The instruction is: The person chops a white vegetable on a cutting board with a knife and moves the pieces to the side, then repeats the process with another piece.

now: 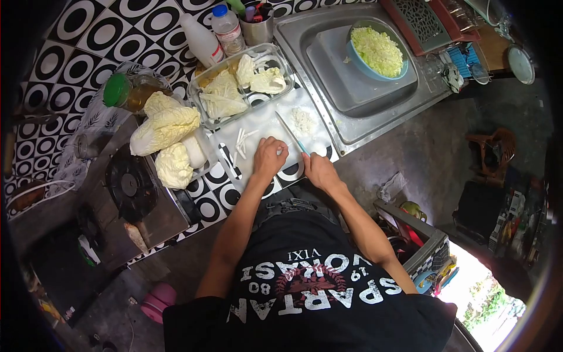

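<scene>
My right hand (321, 170) is closed around the blue handle of a knife (287, 128), its blade pointing away over a whitish cutting board (263, 124). Just left of the knife, my left hand (271, 157) rests on the board with fingers curled together; what they hold, if anything, is hidden. Thin white strips (241, 144) lie on the board to the left of that hand. A small heap of chopped white bits (303, 121) sits beyond the knife, to the right of its blade.
A clear container (205, 119) with cabbage leaves (223, 97) stands behind the board. Cabbage heads (164, 126) lie at left near a stove (132, 185). In the sink (328, 126), a blue bowl (392, 76) holds shredded cabbage. Bottles (227, 29) stand at the back.
</scene>
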Tool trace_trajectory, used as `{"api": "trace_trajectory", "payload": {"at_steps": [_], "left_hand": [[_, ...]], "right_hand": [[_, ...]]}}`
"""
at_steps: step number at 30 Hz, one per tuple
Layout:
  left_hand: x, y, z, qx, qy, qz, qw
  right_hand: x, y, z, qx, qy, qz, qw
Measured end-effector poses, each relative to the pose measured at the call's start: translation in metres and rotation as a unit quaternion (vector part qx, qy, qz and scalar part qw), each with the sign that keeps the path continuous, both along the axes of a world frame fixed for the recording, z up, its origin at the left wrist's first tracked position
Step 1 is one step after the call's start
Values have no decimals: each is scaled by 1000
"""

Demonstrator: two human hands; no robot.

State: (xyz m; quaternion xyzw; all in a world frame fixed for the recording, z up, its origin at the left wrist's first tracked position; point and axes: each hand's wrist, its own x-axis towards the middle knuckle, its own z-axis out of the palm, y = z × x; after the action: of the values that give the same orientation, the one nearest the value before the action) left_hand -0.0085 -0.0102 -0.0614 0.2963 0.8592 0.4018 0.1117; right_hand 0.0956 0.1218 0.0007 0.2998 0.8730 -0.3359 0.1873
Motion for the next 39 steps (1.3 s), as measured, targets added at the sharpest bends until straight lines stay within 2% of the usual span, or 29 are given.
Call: {"api": "trace_trajectory", "payload": {"at_steps": [8,18,24,29,39], "left_hand": [[-2,-3,1,16,-13,-15,1000],[-3,-5,2,20,-20,-27,999],[-3,-5,2,28,-27,-21,999],[-2,-4,2,28,-33,-18,999],[-2,-4,1,13,-2,-21,1000]], "right_hand": [[27,-15,-13,10,18,-17,1000],[-18,-10,-14,16,28,-18,999],[11,-10,4,-14,-3,-4,1000],[27,-16,-13,-2,15,-13,1000],[-15,-13,-25,18,58,-21,998]]}}
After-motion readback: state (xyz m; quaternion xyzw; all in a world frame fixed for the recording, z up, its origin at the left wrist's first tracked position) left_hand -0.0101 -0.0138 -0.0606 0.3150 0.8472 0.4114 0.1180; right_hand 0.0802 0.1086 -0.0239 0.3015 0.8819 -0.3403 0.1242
